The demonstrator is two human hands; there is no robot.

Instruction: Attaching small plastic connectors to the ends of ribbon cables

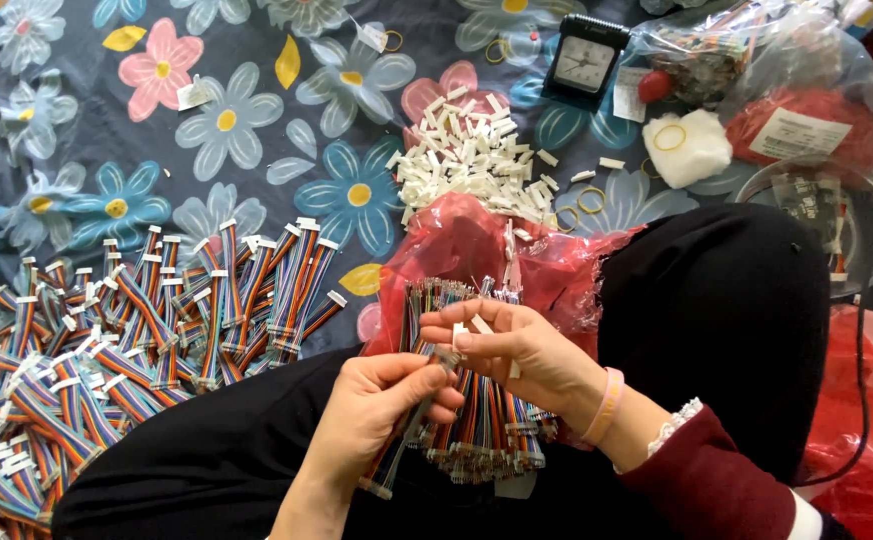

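Because it is a thin strip of parallel insulated wires, the rainbow ribbon cable [409, 432] pinched in the left hand [382, 415] will probably handle as light, limp and easily bent, with a fairly grippy plastic skin; its bare upper end looks the fragile part, so the better hold is judged to be on the flat of the strip just below that end, where the left fingers [435, 378] already close on it. The cable runs from those fingers down and leftward to a pale connector at its lower tip. The right hand [517, 350] meets it from above, its fingers [457, 322] clasped on a small white plastic housing [482, 323], stiff and light by its look, held just above the cable's upper end; whether the two touch cannot be told. Directly beneath both hands a bundle of unfinished cables [487, 430] lies on a red plastic bag [467, 245] across the lap. Beyond the fingers sits a heap of white housings [472, 160]; left of them spreads a pile of finished cables [127, 340] on the floral cloth [67, 140].
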